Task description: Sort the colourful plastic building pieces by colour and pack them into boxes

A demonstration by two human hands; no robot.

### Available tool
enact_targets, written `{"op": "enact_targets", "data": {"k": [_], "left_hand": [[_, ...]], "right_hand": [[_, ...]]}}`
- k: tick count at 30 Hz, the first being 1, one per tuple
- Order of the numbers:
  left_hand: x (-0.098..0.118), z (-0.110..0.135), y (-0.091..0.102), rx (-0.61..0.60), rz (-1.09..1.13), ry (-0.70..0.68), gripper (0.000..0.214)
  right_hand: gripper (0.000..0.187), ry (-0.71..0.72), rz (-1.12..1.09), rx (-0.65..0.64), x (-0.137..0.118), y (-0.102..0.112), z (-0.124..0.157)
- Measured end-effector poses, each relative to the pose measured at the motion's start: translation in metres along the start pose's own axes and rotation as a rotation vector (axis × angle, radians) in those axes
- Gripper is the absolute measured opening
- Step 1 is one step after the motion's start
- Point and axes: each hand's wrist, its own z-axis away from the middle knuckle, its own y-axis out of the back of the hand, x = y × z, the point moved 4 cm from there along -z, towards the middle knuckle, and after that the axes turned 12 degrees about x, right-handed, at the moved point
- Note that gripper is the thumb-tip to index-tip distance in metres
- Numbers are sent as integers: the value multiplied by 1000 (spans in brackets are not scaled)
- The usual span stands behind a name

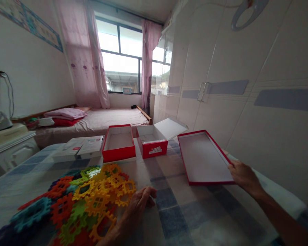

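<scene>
A heap of colourful plastic gear-shaped pieces (84, 201) lies on the checked tablecloth (177, 215) at the front left. My left hand (140, 203) rests at the right edge of the heap, fingers curled and touching a yellow piece. My right hand (243, 176) grips the near right corner of a flat red box lid (204, 159), which lies open side up with a white inside. The lid sits to the right of the heap, apart from it.
Two open red boxes (118, 142) (152, 140) stand at the table's far side, the right one with a raised white flap. White flat boxes (79, 147) lie left of them. A bed, a window and a white wardrobe (233, 85) lie beyond and to the right.
</scene>
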Motion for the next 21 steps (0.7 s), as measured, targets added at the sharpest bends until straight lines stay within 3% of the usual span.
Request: {"op": "enact_targets", "data": {"k": [5, 10, 15, 21], "left_hand": [[-2, -2, -1, -14, -55, -7, 54], [-16, -7, -3, -27, -109, -31, 58], [-25, -10, -4, -46, -127, -54, 62], [-16, -5, -2, -58, -136, -43, 58]], "right_hand": [[34, -18, -80, -40, -30, -42, -55], [36, -32, -221, -52, -59, -79, -88], [48, -67, -320, -15, -73, -98, -99], [54, -99, -282, 31, -56, -98, -84]]}}
